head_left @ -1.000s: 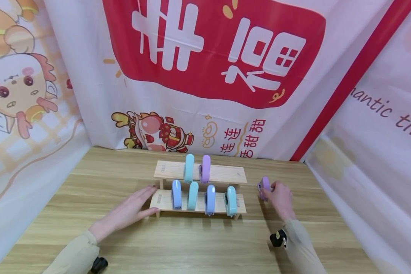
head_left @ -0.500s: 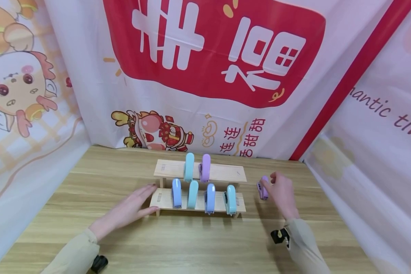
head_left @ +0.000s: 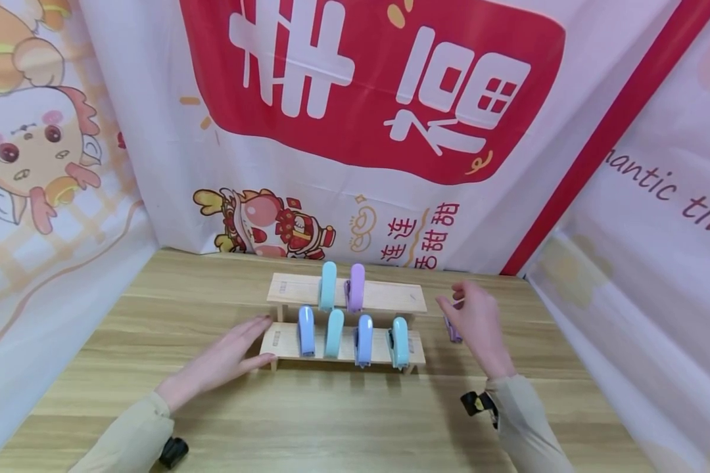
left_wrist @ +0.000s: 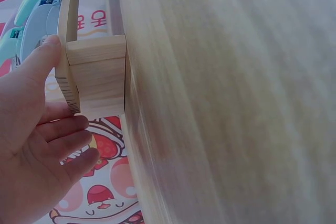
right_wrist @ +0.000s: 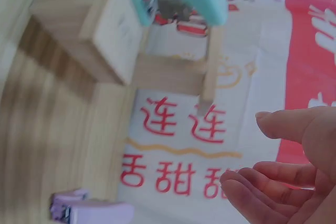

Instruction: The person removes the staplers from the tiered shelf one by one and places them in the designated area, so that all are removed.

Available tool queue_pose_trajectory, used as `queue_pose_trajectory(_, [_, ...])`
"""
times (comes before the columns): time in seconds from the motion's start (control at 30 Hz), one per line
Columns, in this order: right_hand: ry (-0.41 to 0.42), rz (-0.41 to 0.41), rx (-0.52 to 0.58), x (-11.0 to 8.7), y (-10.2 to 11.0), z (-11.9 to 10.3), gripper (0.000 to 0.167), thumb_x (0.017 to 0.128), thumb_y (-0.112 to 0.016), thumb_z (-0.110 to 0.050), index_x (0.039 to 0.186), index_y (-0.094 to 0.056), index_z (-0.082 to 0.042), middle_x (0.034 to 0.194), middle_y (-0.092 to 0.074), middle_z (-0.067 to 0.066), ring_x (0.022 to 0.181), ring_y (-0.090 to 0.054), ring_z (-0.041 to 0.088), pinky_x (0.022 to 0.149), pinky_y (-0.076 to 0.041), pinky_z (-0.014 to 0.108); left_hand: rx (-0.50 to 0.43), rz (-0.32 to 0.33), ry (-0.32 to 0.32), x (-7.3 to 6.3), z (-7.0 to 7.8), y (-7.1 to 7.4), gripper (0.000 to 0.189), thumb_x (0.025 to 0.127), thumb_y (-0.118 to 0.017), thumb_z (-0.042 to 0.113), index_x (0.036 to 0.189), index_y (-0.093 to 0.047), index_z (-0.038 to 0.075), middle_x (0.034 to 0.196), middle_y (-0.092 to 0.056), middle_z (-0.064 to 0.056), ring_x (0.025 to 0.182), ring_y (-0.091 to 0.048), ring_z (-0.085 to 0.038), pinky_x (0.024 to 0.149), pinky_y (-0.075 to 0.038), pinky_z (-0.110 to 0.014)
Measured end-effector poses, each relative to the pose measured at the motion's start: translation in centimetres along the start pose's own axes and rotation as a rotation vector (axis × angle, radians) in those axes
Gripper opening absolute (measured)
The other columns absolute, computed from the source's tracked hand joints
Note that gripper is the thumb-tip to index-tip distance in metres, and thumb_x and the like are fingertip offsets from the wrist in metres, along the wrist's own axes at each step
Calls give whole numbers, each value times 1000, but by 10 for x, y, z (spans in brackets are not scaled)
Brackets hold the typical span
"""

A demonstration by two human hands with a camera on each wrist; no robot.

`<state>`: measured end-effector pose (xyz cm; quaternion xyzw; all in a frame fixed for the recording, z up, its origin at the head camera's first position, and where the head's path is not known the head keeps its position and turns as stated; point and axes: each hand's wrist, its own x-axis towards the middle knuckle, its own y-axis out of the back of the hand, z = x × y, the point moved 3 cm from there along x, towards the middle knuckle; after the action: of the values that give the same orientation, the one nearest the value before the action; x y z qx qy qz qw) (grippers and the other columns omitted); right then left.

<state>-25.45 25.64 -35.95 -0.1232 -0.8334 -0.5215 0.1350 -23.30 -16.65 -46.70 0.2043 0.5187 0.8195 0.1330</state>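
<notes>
Right grip point(head_left: 479, 325) now off the purple stapler point(right_wrist: 102, 214); wide and empty; stapler below, on the table point(head_left: 355, 417)

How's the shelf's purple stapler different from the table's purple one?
The curved purple shelf stapler sits on a pale wooden board; the purple table stapler sits lower, on the wood-grain table.

In the head view, the bare right hand partly hides the table stapler, but not the shelf stapler.

Both are purple.

Front shelf point(head_left: 348, 343) bears four staplers point(head_left: 334, 334), rear shelf point(head_left: 390, 297) two; another stapler point(head_left: 453, 333) lies right of both.
</notes>
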Motion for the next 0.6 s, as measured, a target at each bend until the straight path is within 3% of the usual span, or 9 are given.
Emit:
queue_pose_trajectory(0.2, [34, -15, 12, -1, 1, -21, 36, 92, -72, -31, 111, -64, -2, 102, -71, 17, 86, -70, 26, 68, -63, 36, 5, 7, -6, 1, 1, 1, 82, 91, -62, 55, 147, -43, -1, 152, -43, -26, 138, -45, -44, 113, -40, -61])
queue_pose_trajectory(0.6, [191, -15, 67, -4, -7, -57, 36, 87, -77, -27, 106, -65, 0, 95, -71, 16, 81, -71, 27, 66, -63, 32, 3, 1, -6, 0, 2, 2, 79, 91, -66, 50, 147, -43, -1, 152, -43, -25, 138, -45, -44, 114, -41, -60])
